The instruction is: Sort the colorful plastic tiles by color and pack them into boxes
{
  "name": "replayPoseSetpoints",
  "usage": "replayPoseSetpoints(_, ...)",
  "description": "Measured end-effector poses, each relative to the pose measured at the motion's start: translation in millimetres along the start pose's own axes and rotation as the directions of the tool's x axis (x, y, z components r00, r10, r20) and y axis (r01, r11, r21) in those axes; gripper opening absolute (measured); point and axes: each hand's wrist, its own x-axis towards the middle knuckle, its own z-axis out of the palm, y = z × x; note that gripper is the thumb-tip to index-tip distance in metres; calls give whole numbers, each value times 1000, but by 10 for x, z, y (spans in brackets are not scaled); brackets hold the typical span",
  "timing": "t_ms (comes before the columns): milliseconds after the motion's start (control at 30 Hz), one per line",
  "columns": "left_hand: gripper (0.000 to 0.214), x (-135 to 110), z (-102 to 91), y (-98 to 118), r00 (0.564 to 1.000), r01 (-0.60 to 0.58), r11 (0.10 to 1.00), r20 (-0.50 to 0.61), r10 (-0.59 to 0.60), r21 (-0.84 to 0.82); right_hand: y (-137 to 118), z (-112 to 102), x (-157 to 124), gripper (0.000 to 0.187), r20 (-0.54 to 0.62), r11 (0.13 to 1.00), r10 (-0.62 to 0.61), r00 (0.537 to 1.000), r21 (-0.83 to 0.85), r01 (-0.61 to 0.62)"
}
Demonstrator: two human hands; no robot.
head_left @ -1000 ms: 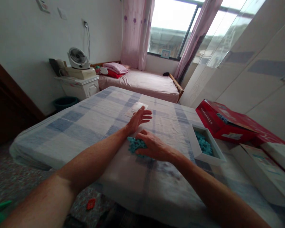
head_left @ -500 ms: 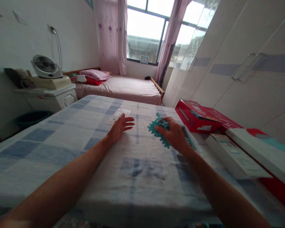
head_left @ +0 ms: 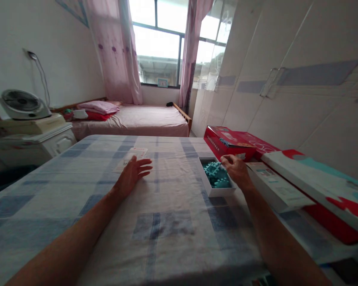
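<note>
My left hand (head_left: pixel 133 173) lies flat on the blue-checked bedsheet (head_left: pixel 164 222), fingers stretched out, just below a small white card (head_left: pixel 131 155). My right hand (head_left: pixel 237 171) rests at the right rim of a shallow white box (head_left: pixel 210 190) that holds teal toothed plastic pieces (head_left: pixel 215 176). Its fingers curl loosely over the box edge, and I see nothing held in them.
A red box (head_left: pixel 226 142) lies behind the white one. A white booklet-like box (head_left: pixel 274 186) and a long white-and-red box (head_left: pixel 319 186) lie to the right, along white wardrobe doors (head_left: pixel 301 91). A fan on a nightstand (head_left: pixel 24 115) stands left. A pink bed (head_left: pixel 137 119) sits beneath the window.
My right hand carried the bunch of teal pieces from the sheet rightward into the white box and let them go. The left hand stayed flat. The view swung right.
</note>
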Motion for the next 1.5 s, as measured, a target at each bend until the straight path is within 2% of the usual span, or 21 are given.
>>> replayPoseSetpoints(100, 52, 8, -7, -7, 1000, 5, 1000, 3, -5, 14, 72, -85, -18, 30, 106, 997, -46, 993, -55, 52)
replayPoseSetpoints(167, 53, 8, -8, -12, 1000, 7, 1000, 6, -7, 25, 74, -96, -43, 28, 195, 988, -126, 973, -59, 140)
replayPoseSetpoints(233, 53, 4, -5, -12, 1000, 8, 999, 6, -8, 36, 53, -76, -65, 26, 235, 974, -203, 950, -50, 221)
replayPoseSetpoints(300, 54, -1, -1, -9, 1000, 8, 999, 6, -8, 48, 33, -54, -77, 25, 206, 969, -229, 951, -49, 244)
replayPoseSetpoints(433, 54, -3, 3, 1, 1000, 12, 998, 18, -14, 65, 24, -76, -85, 26, 138, 982, -184, 973, -15, 187)
replayPoseSetpoints(600, 53, 0, 6, -1, 1000, 23, 997, 16, -25, 77, -2, -99, -105, 25, 247, 972, -219, 944, -32, 234)
replayPoseSetpoints(733, 52, 3, 1, -2, 1000, 13, 997, 19, -15, 81, -29, -72, -115, 27, 165, 962, -252, 953, -62, 265)
replayPoseSetpoints(833, 53, -6, 15, -9, 1000, -10, 994, 12, 8, 110, -33, -43, -117, 27, 202, 933, -345, 917, -33, 358)
replayPoseSetpoints(900, 50, -29, 48, -27, 998, -62, 982, -9, 65, 181, -19, -16, -112, 29, 164, 927, -367, 916, -21, 375)
replayPoseSetpoints(1033, 32, -84, 147, -105, 974, -186, 863, -30, 227, 469, 76, 39, -59, 34, -37, 953, -291, 956, -94, 287)
replayPoseSetpoints(1133, 18, -74, 160, -146, 941, -260, 797, -43, 336, 546, 172, 81, -6, 34, -86, 970, -221, 972, -119, 210)
replayPoseSetpoints(1233, 14, 21, 36, -95, 869, -293, 690, -117, 481, 662, 239, 124, 21, 33, -79, 984, -158, 984, -98, 151)
replayPoseSetpoints(1300, 19, 131, -114, -7, 830, -214, 594, -176, 529, 776, 262, 152, 25, 31, -60, 987, -139, 988, -86, 134)
replayPoseSetpoints(1333, 24, 194, -195, 43, 832, -138, 557, -209, 514, 819, 270, 163, 25, 31, -48, 988, -137, 989, -79, 133)
replayPoseSetpoints(1433, 46, 364, -388, 173, 883, 155, 441, -324, 340, 884, 281, 189, 26, 31, -22, 991, -117, 993, -64, 116)
replayPoseSetpoints(1500, 63, 433, -435, 225, 903, 284, 280, -354, 243, 917, 284, 198, 28, 29, -8, 994, -93, 996, -63, 92)
